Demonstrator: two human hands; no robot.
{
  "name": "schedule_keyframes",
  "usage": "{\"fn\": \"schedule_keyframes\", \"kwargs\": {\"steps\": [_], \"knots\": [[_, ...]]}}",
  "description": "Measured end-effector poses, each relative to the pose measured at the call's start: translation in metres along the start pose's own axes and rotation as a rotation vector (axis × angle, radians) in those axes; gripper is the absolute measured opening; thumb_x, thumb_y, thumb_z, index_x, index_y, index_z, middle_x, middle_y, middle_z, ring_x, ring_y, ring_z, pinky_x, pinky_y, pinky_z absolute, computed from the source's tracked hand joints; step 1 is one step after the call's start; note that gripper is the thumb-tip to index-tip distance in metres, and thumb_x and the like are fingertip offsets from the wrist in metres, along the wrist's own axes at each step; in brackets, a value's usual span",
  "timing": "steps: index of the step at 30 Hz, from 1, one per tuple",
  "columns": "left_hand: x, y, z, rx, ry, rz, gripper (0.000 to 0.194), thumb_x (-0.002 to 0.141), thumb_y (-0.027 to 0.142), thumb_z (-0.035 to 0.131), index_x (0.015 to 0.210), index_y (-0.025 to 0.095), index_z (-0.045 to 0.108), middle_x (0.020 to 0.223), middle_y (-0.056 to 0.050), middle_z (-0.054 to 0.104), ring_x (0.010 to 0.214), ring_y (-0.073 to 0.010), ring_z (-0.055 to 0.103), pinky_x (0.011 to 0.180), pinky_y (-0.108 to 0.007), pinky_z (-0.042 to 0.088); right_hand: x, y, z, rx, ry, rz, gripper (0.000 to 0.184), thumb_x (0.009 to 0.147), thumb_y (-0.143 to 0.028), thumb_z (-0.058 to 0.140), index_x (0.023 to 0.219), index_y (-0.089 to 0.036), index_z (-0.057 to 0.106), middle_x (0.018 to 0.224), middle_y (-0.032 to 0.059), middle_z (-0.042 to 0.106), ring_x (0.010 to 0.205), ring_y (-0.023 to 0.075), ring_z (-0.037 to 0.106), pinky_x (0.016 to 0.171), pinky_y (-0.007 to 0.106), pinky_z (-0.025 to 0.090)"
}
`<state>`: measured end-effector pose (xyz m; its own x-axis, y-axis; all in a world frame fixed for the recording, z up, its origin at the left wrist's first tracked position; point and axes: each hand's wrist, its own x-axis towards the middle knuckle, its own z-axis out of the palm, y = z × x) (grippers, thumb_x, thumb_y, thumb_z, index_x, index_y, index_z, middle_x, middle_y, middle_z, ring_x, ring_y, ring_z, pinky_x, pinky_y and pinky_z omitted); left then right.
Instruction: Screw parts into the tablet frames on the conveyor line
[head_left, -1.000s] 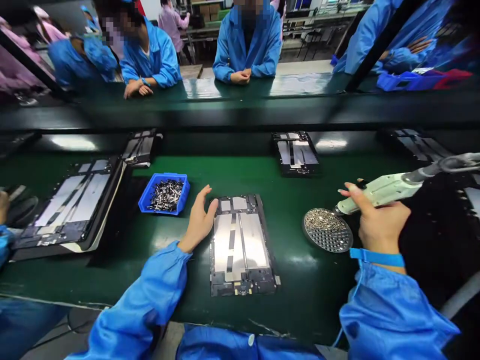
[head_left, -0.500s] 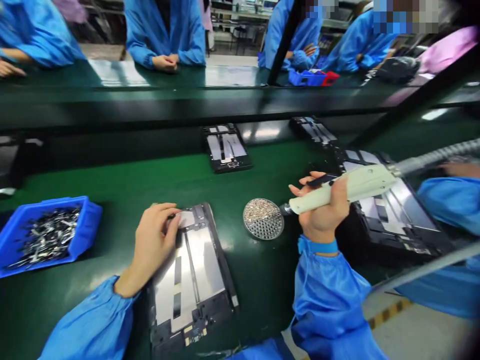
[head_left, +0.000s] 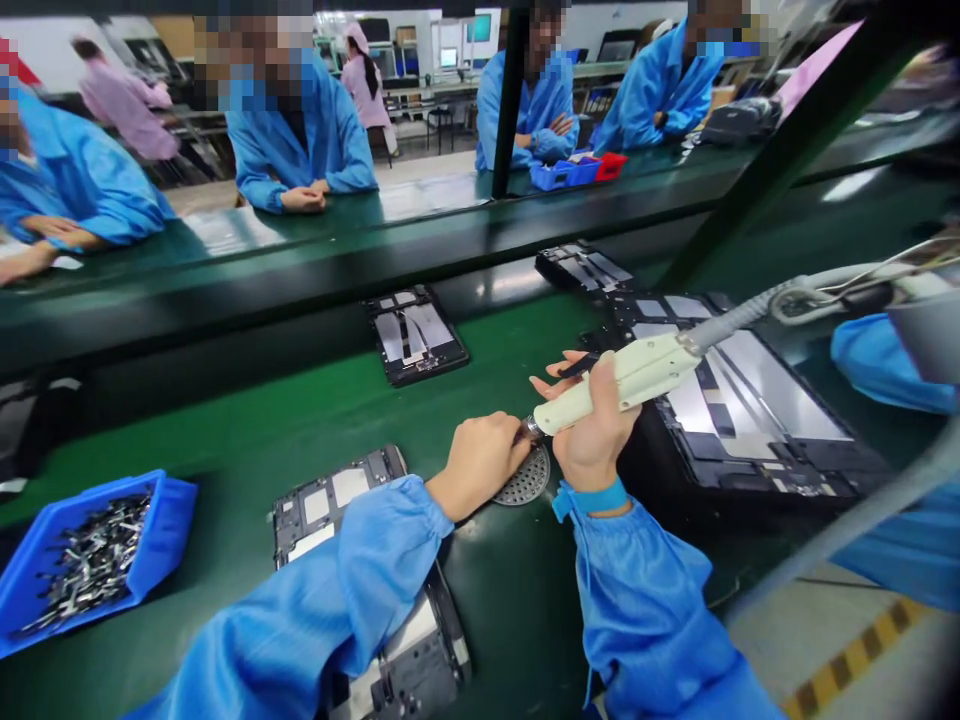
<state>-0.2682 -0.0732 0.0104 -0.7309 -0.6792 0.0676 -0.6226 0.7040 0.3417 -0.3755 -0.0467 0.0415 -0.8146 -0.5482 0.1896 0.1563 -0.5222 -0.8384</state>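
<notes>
My right hand (head_left: 600, 430) is wrapped around a pale electric screwdriver (head_left: 619, 385), whose metal nose points left. Its black lever lies by my raised fingertips. At that nose is my left hand (head_left: 484, 455), with fingers drawn together; whatever they pinch is hidden. Both hands are over a round perforated metal screw plate (head_left: 525, 480), which is partly covered. Under my left forearm lies an opened tablet (head_left: 427, 660) with silvery panels and black edges, largely hidden by the sleeve.
A blue bin (head_left: 161, 540) of small metal-and-black parts stands at left. Another opened tablet (head_left: 420, 335) lies farther back; several more are stacked at right (head_left: 757, 400). Co-workers in blue sit beyond the raised ledge (head_left: 262, 290). A dark post (head_left: 510, 110) rises there.
My left hand has gone from the tablet's upper edge rightward to the screwdriver's nose over the screw plate. My right hand still holds the screwdriver. The camera view has tilted up.
</notes>
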Motion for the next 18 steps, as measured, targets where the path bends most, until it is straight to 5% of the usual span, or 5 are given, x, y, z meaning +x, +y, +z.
{"fn": "schedule_keyframes", "kwargs": {"steps": [11, 18], "knots": [[0.003, -0.013, 0.001, -0.015, -0.027, 0.098, 0.024, 0.095, 0.016, 0.047, 0.09, 0.016, 0.07, 0.087, -0.005, 0.07, 0.079, -0.0178, 0.065, 0.072, -0.025, 0.047, 0.006, 0.01, -0.006, -0.006, 0.004, -0.063, 0.038, 0.076, -0.052, 0.072, 0.067, -0.016, 0.065, 0.066, 0.003, 0.062, 0.073, 0.0201, 0.064, 0.059, 0.036, 0.063], [0.0, -0.022, 0.002, -0.222, 0.004, 0.044, 0.024, 0.092, 0.013, 0.051, 0.103, 0.019, 0.072, 0.097, -0.003, 0.074, 0.089, -0.0178, 0.068, 0.08, -0.025, 0.049, 0.007, 0.0, -0.004, 0.019, 0.048, -0.042, 0.042, 0.072, -0.057, 0.072, 0.079, -0.016, 0.069, 0.074, 0.0047, 0.065, 0.067, 0.0189, 0.062, 0.057, 0.039, 0.062]]}}
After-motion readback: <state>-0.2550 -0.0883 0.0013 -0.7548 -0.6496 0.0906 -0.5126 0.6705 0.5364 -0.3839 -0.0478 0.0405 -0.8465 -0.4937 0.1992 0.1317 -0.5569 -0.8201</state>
